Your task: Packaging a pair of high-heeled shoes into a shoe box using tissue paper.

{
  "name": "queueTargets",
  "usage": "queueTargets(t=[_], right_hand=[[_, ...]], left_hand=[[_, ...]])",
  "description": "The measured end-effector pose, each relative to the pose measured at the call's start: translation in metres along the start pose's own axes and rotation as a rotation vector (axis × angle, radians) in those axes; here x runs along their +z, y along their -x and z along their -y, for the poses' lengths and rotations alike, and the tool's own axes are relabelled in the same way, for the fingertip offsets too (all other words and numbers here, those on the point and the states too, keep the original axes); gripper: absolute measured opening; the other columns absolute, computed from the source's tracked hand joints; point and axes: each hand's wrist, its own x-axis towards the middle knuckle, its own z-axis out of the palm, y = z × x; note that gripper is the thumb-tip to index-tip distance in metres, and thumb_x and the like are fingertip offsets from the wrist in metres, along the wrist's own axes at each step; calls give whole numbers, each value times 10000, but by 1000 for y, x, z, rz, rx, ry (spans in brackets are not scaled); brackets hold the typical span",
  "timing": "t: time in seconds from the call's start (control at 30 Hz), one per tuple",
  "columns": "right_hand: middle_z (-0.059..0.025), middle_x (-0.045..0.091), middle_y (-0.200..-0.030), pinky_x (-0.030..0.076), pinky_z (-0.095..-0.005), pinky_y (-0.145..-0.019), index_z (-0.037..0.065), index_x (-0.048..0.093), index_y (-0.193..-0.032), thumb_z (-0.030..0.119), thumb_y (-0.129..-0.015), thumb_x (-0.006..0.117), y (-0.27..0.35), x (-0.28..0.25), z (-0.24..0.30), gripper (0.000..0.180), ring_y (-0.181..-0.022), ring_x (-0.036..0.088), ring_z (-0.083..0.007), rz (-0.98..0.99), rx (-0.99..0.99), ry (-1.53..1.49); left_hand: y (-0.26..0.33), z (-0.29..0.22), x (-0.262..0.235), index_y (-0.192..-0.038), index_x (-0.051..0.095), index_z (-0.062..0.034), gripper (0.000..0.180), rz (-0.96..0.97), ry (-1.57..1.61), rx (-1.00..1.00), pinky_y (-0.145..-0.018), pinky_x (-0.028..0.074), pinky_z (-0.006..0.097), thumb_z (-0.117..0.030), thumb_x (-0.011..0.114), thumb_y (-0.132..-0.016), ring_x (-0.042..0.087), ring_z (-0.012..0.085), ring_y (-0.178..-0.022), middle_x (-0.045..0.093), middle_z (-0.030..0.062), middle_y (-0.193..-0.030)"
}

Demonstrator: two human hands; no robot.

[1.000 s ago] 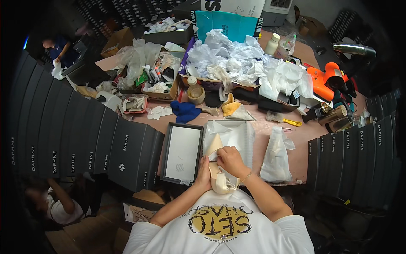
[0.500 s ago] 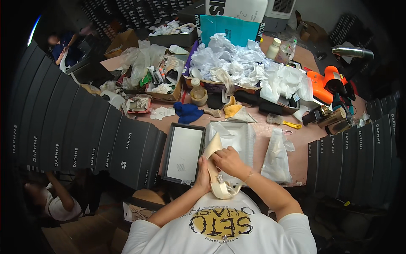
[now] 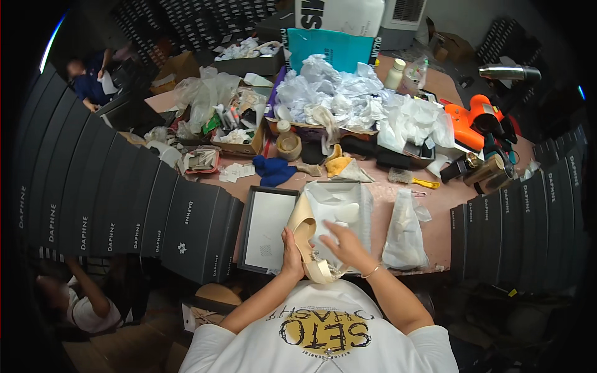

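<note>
A cream pointed-toe shoe (image 3: 301,214), its ankle strap set with shiny beads, is held toe away from me in my left hand (image 3: 291,256). The fingers of that hand wrap round its left side, and the shoe's open top faces up. My right hand (image 3: 348,248) is apart from the shoe, just to its right, with fingers spread and nothing in them. Beneath both lies an open shoebox (image 3: 368,221) lined with white tissue, where a small white piece (image 3: 347,213) rests. The box's dark-edged lid (image 3: 264,239) lies on the left, white inside up.
A white-wrapped bundle (image 3: 403,233) lies right of the box. Behind are a blue cloth (image 3: 273,170), a yellow-handled brush (image 3: 413,179), a carton heaped with crumpled paper (image 3: 329,90) and an orange heat tool (image 3: 466,124). Dark shoeboxes (image 3: 186,227) line both sides. Other people are at left.
My right hand has come out of the shoe's opening and moved right, its fingers now spread. The shoe has shifted slightly left, and its opening now shows. A white piece shows in the box.
</note>
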Motion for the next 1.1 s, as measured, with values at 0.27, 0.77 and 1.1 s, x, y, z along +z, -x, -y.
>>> queueTargets(t=[0.27, 0.77, 1.1], right_hand=[[-316, 512, -1152, 271, -642, -934, -84, 594, -966, 556, -939, 313, -34, 69, -16, 700, -1122, 454, -457, 336, 426, -297], [-281, 532, -892, 362, -495, -785, -97, 567, -986, 536, -951, 308, -17, 61, 30, 685, -889, 493, -419, 205, 162, -66], [-320, 424, -1153, 244, -550, -1016, -99, 404, -1224, 503, -948, 348, -5, 56, 30, 665, -1100, 407, -459, 133, 26, -160]], left_hand=[[30, 0, 20, -1397, 241, -112, 654, 169, 34, -17, -1062, 353, 398, -600, 278, -962, 423, 257, -1263, 383, 140, -1377], [-34, -40, 2, -1231, 446, -112, 462, 157, -228, -19, -830, 501, 353, -490, 437, -965, 574, 199, -970, 555, 75, -1045], [6, -43, 25, -1238, 471, -19, 486, 179, 27, -26, -841, 496, 335, -431, 428, -985, 584, 208, -977, 570, 113, -1092]])
